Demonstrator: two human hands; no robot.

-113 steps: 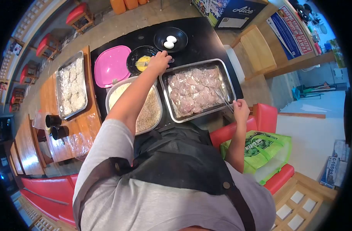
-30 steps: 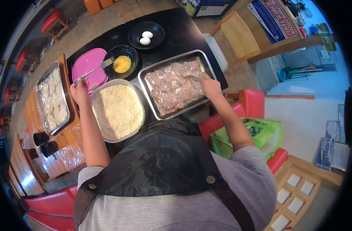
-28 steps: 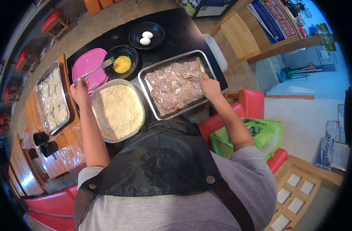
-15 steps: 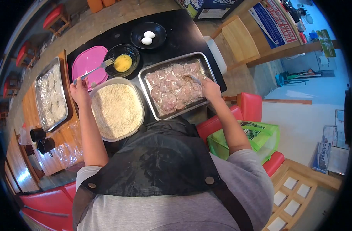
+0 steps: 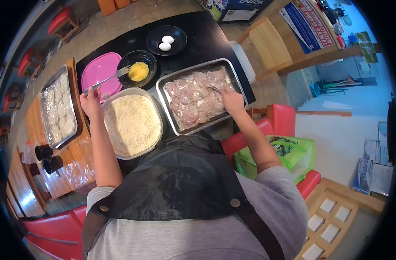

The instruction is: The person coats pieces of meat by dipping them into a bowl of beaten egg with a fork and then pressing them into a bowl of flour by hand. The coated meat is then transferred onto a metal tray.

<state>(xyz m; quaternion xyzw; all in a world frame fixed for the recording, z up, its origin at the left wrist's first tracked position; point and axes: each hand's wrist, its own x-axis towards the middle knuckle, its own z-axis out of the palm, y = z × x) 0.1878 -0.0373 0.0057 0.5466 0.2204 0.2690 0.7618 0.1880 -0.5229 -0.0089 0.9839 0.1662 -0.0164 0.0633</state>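
Observation:
My left hand [image 5: 91, 103] is closed on the handle of a fork [image 5: 104, 81]. The fork's tines reach over the rim of a black bowl [image 5: 152, 74] holding beaten egg [image 5: 138, 71]. My right hand [image 5: 233, 101] grips a slim silver utensil [image 5: 215, 88] over the right side of a metal tray [image 5: 166, 110]; its far end is hard to make out against the meat. Flattened pieces of raw meat [image 5: 190, 97] fill that tray in rows, on clear plastic. Pale crumbs [image 5: 130, 123] fill a square tub [image 5: 156, 113] between my arms.
A pink lid [image 5: 94, 71] lies left of the egg bowl. Behind stands a black plate [image 5: 180, 45] with two white eggs [image 5: 165, 42]. To the left, a plastic-covered tray [image 5: 59, 108] and black mugs [image 5: 52, 163] sit on a wooden table. A green bag [image 5: 299, 151] rests at my right.
My right hand has shifted slightly left and inward over the meat with the silver utensil. My left hand and the fork have barely moved, slightly to the right.

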